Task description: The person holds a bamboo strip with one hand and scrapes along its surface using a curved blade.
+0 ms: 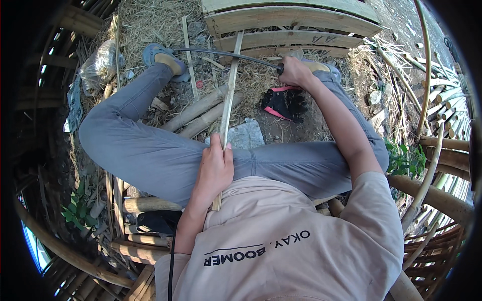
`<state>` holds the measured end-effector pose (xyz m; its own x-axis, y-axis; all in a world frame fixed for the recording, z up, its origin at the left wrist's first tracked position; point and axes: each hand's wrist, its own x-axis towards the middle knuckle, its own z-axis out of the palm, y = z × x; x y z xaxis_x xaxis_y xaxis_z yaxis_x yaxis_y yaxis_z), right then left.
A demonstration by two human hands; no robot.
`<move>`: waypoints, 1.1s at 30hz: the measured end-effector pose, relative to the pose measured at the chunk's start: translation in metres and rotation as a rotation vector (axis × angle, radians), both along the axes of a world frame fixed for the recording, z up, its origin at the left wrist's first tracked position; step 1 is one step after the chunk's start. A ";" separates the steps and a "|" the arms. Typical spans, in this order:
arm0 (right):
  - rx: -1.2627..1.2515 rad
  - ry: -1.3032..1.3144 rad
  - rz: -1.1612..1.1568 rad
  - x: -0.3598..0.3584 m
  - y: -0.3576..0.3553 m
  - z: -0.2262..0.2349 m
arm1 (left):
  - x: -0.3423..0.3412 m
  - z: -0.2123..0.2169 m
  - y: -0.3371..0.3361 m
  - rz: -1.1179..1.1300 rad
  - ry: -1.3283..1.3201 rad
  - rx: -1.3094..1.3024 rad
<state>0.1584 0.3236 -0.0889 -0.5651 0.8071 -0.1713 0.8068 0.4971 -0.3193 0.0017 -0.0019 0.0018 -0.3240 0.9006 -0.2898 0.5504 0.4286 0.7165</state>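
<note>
Head — crate [296,18] beyond strip [230,90], poles [196,107] beneath

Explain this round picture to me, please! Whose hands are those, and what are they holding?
No robot here: it's just a person with bare hands. A wide camera on the person's head looks down, so straight edges bend. The left hand grips a long pale strip; the right hand holds a thin, dark, curved tool by its handle. The tool crosses the strip. On the straw-strewn ground lie bamboo poles and a black-and-pink thing, maybe cloth. A slatted wooden crate is beyond.
</note>
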 end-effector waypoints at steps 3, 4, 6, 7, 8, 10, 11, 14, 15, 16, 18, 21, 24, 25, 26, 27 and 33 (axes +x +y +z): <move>0.000 0.025 0.046 0.009 -0.008 0.002 | 0.000 0.002 -0.002 -0.016 0.004 0.008; -0.007 0.037 0.088 0.008 -0.012 0.007 | -0.001 0.003 -0.002 -0.009 -0.003 0.006; -0.015 0.048 0.129 0.003 -0.016 0.010 | -0.002 0.003 -0.001 -0.003 -0.012 0.002; -0.021 0.050 0.164 -0.001 -0.016 0.010 | -0.001 0.003 0.000 -0.010 -0.014 0.021; -0.028 0.053 0.201 -0.003 -0.015 0.011 | -0.001 0.003 0.000 -0.017 -0.015 0.040; -0.010 0.060 0.121 -0.005 -0.005 0.005 | 0.000 0.002 0.001 -0.025 -0.013 0.051; 0.007 0.065 0.042 -0.005 -0.002 0.002 | 0.000 0.002 0.001 -0.032 -0.014 0.061; 0.073 0.099 0.008 0.005 0.005 -0.005 | 0.001 -0.001 0.001 -0.003 0.039 0.088; 0.074 0.099 0.010 0.004 0.003 0.000 | 0.000 -0.003 -0.001 -0.001 0.038 0.089; 0.087 0.082 0.049 0.005 0.001 0.005 | -0.001 -0.006 -0.002 0.002 0.040 0.106; 0.100 0.064 0.088 0.003 -0.004 0.018 | -0.001 -0.007 -0.002 0.005 0.040 0.124; 0.115 0.007 0.249 -0.003 -0.014 0.030 | 0.000 -0.003 -0.001 0.008 -0.013 0.098; 0.120 0.008 0.216 -0.005 -0.001 0.015 | 0.001 -0.002 0.001 0.003 -0.017 0.086; 0.130 0.048 0.114 -0.001 0.003 0.009 | 0.000 -0.003 0.000 0.001 0.001 0.107; 0.140 0.087 0.011 0.002 0.007 0.003 | 0.000 -0.004 0.000 -0.001 0.018 0.129; 0.143 0.087 0.010 0.003 0.007 0.004 | 0.000 -0.006 -0.001 -0.002 0.018 0.132; 0.165 -0.016 0.136 -0.002 -0.008 0.029 | -0.001 -0.003 -0.002 0.040 -0.035 0.127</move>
<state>0.1568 0.3152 -0.0600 -0.6691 0.7413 -0.0525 0.7328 0.6464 -0.2124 0.0007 -0.0035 -0.0012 -0.3521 0.9173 -0.1862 0.5084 0.3545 0.7848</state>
